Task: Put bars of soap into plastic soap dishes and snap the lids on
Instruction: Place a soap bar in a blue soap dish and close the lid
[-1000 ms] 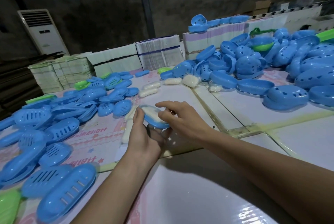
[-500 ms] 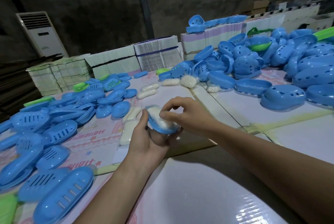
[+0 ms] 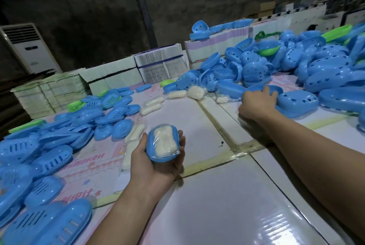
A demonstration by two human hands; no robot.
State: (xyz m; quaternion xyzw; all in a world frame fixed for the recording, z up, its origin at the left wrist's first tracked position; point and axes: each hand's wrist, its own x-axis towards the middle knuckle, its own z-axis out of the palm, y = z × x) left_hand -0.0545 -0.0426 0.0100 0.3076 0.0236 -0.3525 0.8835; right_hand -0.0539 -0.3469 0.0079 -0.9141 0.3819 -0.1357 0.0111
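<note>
My left hand (image 3: 156, 167) holds a blue oval soap dish (image 3: 151, 146) above the table, palm up, fingers curled round its edge. A white bar of soap (image 3: 165, 143) in clear wrap lies inside the dish, which has no lid on. My right hand (image 3: 255, 104) is stretched out to the right, at the edge of the heap of blue perforated lids (image 3: 325, 70). Its fingers curl over the rim of one blue lid (image 3: 276, 89) lying open side up on the table.
Slotted blue dish bases (image 3: 49, 146) cover the table's left side, with a few green ones. Loose wrapped soap bars (image 3: 153, 102) lie at the centre back and beside my left hand. Stacks of flat cartons (image 3: 161, 65) line the far edge. A white air conditioner (image 3: 27, 47) stands far left.
My right hand left the soap it was pressing into the dish and reached right to the lid heap. My left hand lowered and tilted the dish face up.
</note>
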